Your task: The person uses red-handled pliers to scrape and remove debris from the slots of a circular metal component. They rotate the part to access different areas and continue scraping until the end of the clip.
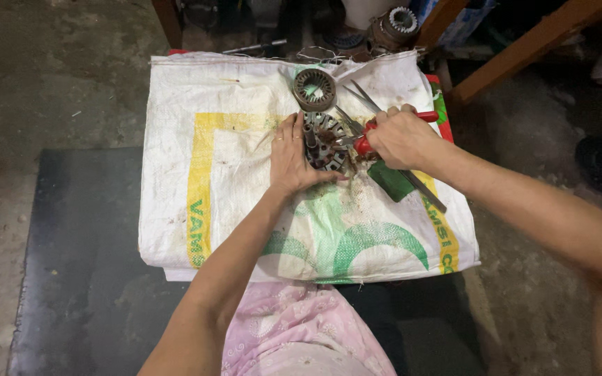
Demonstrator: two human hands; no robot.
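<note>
A round metal motor stator (pixel 325 145) with slotted teeth lies on a white woven sack (pixel 231 174). My left hand (pixel 291 157) presses on its left side and steadies it. My right hand (pixel 400 136) grips red-handled pliers (pixel 364 141), whose jaws reach into the stator's slots. Bits of brownish copper wire lie around the stator.
A second slotted metal ring (pixel 314 89) lies just behind the stator. Scissors (pixel 360 97) and a long metal rod (pixel 423 189) rest on the sack, beside a green block (pixel 390 179). More motor parts (pixel 391 26) and wooden legs (pixel 524 49) stand at the back. Concrete floor surrounds the sack.
</note>
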